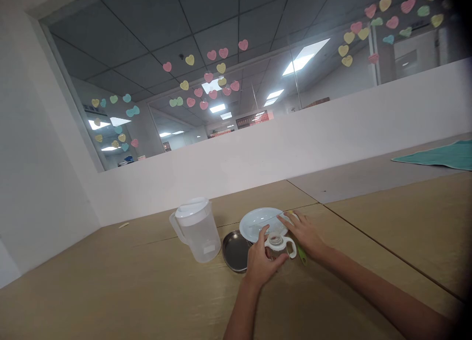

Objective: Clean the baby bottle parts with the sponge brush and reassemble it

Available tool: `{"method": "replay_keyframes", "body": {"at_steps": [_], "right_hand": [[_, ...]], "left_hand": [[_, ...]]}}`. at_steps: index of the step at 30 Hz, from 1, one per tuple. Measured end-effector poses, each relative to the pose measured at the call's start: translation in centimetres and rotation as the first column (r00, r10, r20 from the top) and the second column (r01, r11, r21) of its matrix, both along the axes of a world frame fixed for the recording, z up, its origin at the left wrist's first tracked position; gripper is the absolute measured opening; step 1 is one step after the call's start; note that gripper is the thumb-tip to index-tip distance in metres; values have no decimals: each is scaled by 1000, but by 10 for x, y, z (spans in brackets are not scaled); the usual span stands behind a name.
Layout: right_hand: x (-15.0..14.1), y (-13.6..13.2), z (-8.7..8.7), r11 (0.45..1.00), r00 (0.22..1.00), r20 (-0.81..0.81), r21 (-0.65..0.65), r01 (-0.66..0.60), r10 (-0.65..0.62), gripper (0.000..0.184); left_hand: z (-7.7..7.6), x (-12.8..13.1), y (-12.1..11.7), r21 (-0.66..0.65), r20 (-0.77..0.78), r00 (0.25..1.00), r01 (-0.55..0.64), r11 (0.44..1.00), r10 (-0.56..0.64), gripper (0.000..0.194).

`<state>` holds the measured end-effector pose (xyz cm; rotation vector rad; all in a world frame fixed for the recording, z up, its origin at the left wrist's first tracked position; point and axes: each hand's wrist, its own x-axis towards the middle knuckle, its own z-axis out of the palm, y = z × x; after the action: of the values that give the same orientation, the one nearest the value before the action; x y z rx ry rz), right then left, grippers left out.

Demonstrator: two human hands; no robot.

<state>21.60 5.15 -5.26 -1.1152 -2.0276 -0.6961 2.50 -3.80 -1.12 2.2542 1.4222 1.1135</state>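
Observation:
My left hand [261, 261] is wrapped round a small clear cup with white handles [279, 243] that stands on the wooden table [147, 286]. To the cup's right, my right hand [304, 232] lies with fingers stretched out, their tips touching the rim of a white plate [258, 221]. A green-handled utensil [301, 254] pokes out from under that hand. Left of the cup sits a round metal dish [234, 251].
A clear plastic pitcher with a white lid [194, 228] stands left of the metal dish. A teal cloth [438, 155] lies at the far right on the table. A low white wall [295, 143] with a window above it runs behind the table.

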Motion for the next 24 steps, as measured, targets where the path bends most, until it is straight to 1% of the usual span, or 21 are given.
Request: {"method": "replay_keyframes", "body": {"at_steps": [3,7,9,11,14,18,21,24], "right_hand": [[-1,1,-3,998,999,4,-39,-43,44,52],[0,0,2,990,987,-133,-99,-103,89,37],[0,-1,6,986,981,-161,-104,-127,110,31],[0,-2,8,986,980,-151,-82,-144,130,28],[-1,-2,6,989,984,-112,-42,-141,136,29],[-1,2,-1,989,987,-71,-38,-145,142,35],[-2,5,-4,988,988,-59,-44,-146,143,37],[-4,4,-3,992,993,-45,-49,-116,114,40]], "left_hand": [[0,0,0,-2,0,1000,0,1000,0,80],[-1,0,-1,5,-5,1000,-12,1000,12,81],[-1,0,-1,9,-4,1000,-12,1000,12,80],[-2,0,0,7,-8,1000,-8,1000,8,80],[-2,-1,0,3,-16,1000,-10,1000,10,80],[-2,-1,2,6,-13,1000,-5,1000,5,82],[-3,-1,2,0,4,1000,-6,1000,6,89],[-3,-1,3,-9,-2,1000,-13,1000,13,96]]}}
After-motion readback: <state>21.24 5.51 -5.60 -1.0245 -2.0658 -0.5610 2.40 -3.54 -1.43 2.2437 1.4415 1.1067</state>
